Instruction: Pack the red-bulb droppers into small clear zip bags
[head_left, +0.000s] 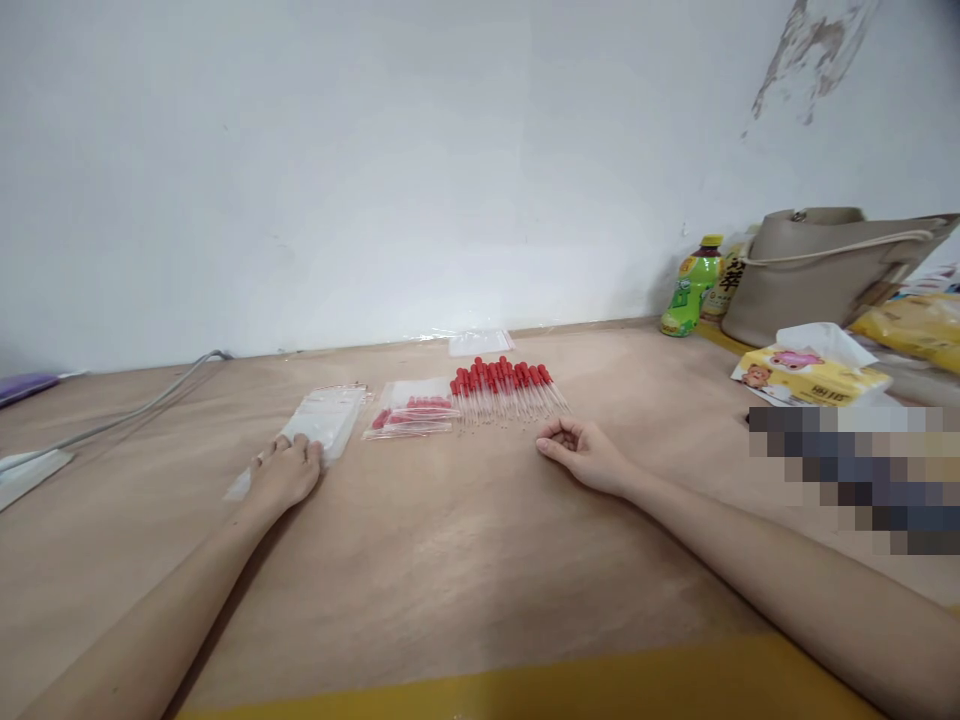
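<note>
My left hand (286,474) lies palm down on a stack of clear plastic zip bags (336,412), its fingers slightly bent over the near part. Just to the right of that stack are filled zip bags (412,412) with red-bulbed droppers inside. Beside them a pile of loose glass droppers with red rubber bulbs (506,385) is spread side by side, bulbs toward the wall and tips toward me. My right hand (581,450) rests on the table close to the dropper tips, its fingers curled in with nothing visible in them.
Against the wall lies another flat plastic bag (480,343). To the right stand a green drink bottle (691,288), a beige handbag (817,275) and a yellow tissue pack (810,375). A grey cable (150,400) and a purple item (26,387) are at the left.
</note>
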